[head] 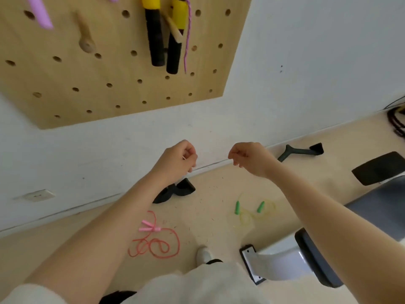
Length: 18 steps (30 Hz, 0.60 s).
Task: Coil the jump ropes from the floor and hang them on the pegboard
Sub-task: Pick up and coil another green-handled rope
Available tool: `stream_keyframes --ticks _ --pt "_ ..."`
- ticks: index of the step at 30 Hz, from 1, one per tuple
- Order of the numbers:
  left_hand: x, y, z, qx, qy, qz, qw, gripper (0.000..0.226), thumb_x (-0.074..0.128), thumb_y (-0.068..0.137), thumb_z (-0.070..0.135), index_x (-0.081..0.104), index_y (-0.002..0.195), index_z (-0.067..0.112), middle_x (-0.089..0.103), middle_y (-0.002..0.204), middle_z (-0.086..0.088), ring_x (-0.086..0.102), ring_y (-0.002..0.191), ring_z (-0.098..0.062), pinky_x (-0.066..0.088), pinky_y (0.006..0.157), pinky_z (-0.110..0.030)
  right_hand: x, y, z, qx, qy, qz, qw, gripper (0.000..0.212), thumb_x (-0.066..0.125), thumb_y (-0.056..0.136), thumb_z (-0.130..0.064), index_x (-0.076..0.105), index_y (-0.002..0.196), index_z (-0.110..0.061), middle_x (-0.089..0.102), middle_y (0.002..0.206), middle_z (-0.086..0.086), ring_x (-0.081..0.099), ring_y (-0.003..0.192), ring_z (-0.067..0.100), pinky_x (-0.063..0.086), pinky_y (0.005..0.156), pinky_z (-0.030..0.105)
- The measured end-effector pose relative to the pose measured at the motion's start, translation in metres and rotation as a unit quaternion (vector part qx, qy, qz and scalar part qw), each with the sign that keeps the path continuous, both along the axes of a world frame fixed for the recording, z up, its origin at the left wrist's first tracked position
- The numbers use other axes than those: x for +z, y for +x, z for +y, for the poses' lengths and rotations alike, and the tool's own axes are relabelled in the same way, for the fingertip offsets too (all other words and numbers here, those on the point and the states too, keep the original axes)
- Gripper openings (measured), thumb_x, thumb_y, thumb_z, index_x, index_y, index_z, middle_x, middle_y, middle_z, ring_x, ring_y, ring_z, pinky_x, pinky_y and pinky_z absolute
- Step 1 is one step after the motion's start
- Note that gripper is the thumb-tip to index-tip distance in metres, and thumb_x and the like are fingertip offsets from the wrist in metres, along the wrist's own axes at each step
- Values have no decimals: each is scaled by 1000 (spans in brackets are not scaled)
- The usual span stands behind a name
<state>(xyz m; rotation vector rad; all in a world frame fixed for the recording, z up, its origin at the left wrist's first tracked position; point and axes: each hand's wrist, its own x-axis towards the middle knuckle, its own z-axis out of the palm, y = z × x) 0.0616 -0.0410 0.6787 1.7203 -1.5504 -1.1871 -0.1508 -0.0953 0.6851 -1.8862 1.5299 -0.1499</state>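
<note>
Hands, left hand [178,157] and right hand [248,157], hung loosely curled, holding nothing, below the pegboard [105,84]. 2 ropes, red rope [155,242] and yellow rope [252,212], lay uncoiled on the floor [210,224].

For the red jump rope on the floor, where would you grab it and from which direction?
Take the red jump rope by its two pink handles, from above. They lie together at the far end of the loose loops, rigid and easy to pinch, so the cord trails free for coiling.

Both arms reach forward, left hand [179,160] and right hand [249,159] level and near each other, fingers loosely curled, wrists bent down.
</note>
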Motion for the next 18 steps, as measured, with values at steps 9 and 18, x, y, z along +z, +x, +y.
stream_keyframes --ticks 9,18 --pt "-84 -121 -84 -60 122 -9 991 10 48 94 13 58 90 14 66 80 -2 62 70 -18 51 77 -36 -135 -126 -26 -139 108 23 984 26 42 95 -17 63 108 -11 61 104 4 57 99 22 45 80 28" --pt "-267 -154 -108 -83 230 -33 969 14 48 94 13 57 85 20 65 79 -1 61 72 -16 50 80 -39 -324 -164 -23 -103 267 151 946 38 39 95 -23 48 131 -16 50 133 8 48 120 28 41 99 36"
